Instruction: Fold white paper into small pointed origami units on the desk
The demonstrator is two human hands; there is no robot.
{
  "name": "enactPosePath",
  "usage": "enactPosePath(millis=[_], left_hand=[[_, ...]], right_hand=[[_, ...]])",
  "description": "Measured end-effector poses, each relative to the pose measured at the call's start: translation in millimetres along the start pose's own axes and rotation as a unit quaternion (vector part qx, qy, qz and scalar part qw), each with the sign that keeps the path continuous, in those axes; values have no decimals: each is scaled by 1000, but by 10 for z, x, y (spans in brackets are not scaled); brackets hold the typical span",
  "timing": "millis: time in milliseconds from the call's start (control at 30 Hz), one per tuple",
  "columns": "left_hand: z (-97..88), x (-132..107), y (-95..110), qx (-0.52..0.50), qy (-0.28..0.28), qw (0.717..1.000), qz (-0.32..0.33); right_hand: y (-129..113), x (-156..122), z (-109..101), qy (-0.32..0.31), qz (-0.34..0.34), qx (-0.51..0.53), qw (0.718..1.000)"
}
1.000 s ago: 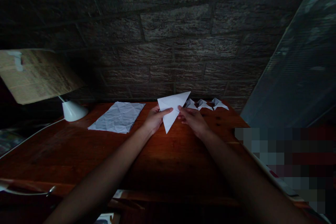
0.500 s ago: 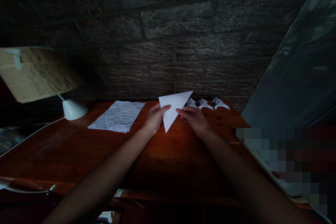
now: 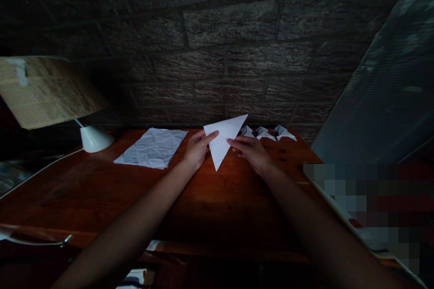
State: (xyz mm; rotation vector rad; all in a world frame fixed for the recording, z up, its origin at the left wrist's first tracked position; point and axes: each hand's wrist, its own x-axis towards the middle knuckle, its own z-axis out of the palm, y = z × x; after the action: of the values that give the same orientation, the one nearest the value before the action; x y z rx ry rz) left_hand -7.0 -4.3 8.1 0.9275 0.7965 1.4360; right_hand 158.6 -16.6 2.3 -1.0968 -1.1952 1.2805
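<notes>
A white paper folded into a triangle [image 3: 223, 140] is held up just above the far part of a red-brown wooden table [image 3: 190, 198], its sharp tip pointing down. My left hand [image 3: 196, 150] pinches its left edge, thumb on the front. My right hand [image 3: 249, 151] pinches the right side, fingers closed on the sheet. Behind my right hand, three small folded white paper pieces [image 3: 267, 133] lie in a row at the table's back edge.
A crumpled flat white sheet [image 3: 152, 147] lies to the left. A white lamp base [image 3: 94, 138] with a paper-covered shade [image 3: 44, 90] stands far left, its cord trailing off. A dark brick wall [image 3: 217, 45] rises behind; a slanted grey panel [image 3: 383, 86] stands at right.
The triangle has barely shifted, rising slightly. My right fingers slid a little left along its edge; both hands keep their hold.
</notes>
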Motion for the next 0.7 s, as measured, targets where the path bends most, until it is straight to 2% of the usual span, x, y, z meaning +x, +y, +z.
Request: enactPosePath(millis=[300, 500, 700], left_hand=[[-41, 37, -14, -28, 12, 999, -8], [-59, 42, -9, -12, 15, 1000, -4], [-84, 54, -24, 74, 5, 997, 21]], right_hand=[[-84, -20, 4, 23, 21, 28, 999], [-69, -23, -19, 9, -16, -13, 1000], [-49, 9, -62, -11, -73, -90, 993]])
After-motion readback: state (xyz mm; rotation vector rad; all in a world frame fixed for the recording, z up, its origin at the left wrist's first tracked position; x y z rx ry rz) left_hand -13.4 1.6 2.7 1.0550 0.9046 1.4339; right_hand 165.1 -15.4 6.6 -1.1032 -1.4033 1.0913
